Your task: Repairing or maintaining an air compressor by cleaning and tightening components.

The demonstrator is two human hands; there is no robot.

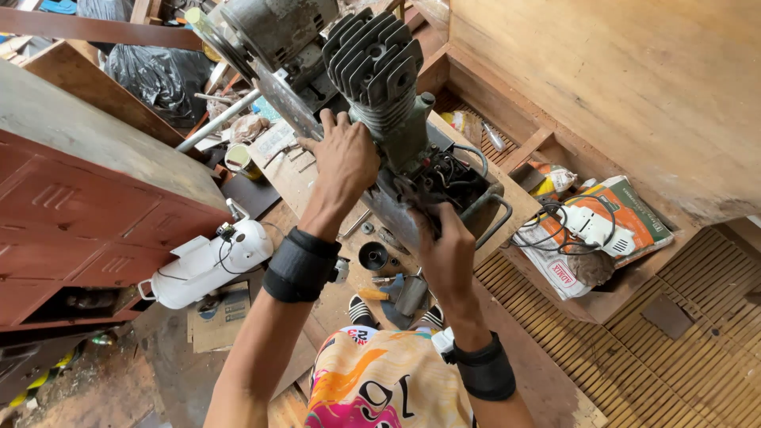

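Observation:
A grimy green air-compressor pump [379, 79] with a finned cylinder head sits on a metal base next to a grey electric motor [273, 28]. My left hand [342, 158] presses flat against the green pump body below the fins. Lower down, my right hand [444, 250] grips the dark underside of the machine by the loose wires [444, 170] and a curved metal handle [495, 214]. Both wrists wear black bands.
A red metal cabinet [87, 214] stands at left with a white canister [210, 261] leaning beside it. Small parts and a hammer [388, 289] lie on the floor below. Sacks and a white power strip [590, 226] fill a wooden bin at right. Slatted wooden flooring [682, 349] lies beyond.

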